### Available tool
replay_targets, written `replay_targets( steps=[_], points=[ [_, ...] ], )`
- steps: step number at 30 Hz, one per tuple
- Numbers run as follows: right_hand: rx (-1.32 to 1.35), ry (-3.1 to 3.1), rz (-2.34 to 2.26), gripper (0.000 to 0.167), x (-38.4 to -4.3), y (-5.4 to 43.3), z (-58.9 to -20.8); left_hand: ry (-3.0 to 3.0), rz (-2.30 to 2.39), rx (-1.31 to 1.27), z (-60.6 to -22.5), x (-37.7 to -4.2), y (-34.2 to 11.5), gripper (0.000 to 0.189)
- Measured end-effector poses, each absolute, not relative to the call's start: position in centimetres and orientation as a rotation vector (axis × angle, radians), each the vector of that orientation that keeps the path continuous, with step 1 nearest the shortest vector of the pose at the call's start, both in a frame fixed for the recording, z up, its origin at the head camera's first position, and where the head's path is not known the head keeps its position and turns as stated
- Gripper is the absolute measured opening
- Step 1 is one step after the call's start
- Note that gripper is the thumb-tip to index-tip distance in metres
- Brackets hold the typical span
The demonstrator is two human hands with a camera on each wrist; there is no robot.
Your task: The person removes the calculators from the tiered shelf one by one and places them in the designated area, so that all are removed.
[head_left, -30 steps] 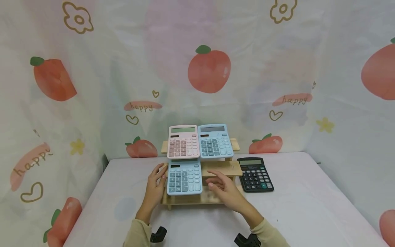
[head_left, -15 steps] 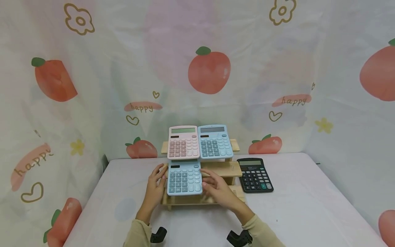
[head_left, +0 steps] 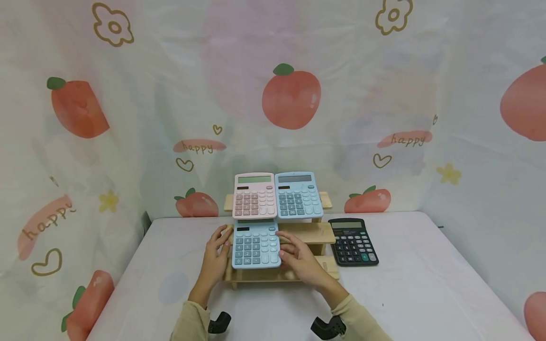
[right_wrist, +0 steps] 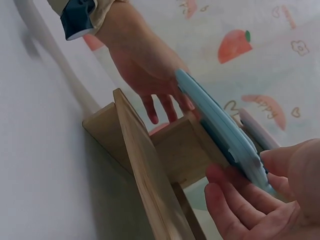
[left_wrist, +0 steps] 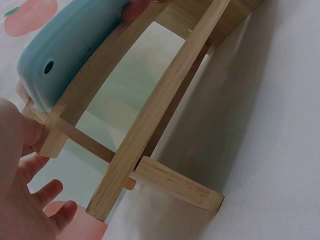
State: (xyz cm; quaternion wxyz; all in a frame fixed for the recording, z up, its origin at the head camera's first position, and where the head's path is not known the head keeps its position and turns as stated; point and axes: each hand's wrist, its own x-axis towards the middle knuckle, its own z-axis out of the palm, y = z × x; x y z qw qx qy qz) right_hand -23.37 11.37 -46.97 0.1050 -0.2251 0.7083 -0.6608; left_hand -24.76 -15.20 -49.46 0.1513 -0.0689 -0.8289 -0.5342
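Note:
A light blue calculator [head_left: 256,246] leans on the left half of the middle tier of a wooden stepped rack [head_left: 304,233]. My right hand [head_left: 304,265] pinches its right edge, thumb at the face side and fingertips behind, as the right wrist view of the calculator's side [right_wrist: 220,122] shows. On the other side, my left hand [head_left: 213,263] grips the left end of the rack beside the calculator. In the left wrist view, fingers [left_wrist: 31,134] lie at the wooden end and the others hang loosely below. A pink calculator [head_left: 254,195] and another blue calculator [head_left: 298,194] stand on the top tier.
A black calculator [head_left: 354,241] lies at the right of the rack on the white-covered table [head_left: 418,284]. The rack's lowest tier [head_left: 260,275] faces me. A fruit-printed cloth wall [head_left: 341,85] closes off the back and both sides.
My right hand has moved left from in front of the rack's right half and taken hold of the blue calculator's right edge. The left hand has stayed in place.

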Motion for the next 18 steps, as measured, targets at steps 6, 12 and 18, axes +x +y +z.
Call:
replay_targets(
  steps=[6, 12, 18],
  points=[
    [-0.622, 2.055, -1.981, 0.057, -23.37, 11.11, -47.00, -2.376, -1.526, -0.208, -49.31, -24.70, -15.14, 0.040],
    [-0.566, 1.988, -2.014, 0.058, -23.21, 11.14, -47.01, -2.373, -1.531, -0.215, -49.21, -24.60, -15.15, 0.040],
    [-0.508, 1.934, -2.033, 0.059, -22.79, 11.46, -46.88, -2.363, -1.526, -0.232, -49.36, -24.62, -15.15, 0.040]
  ],
)
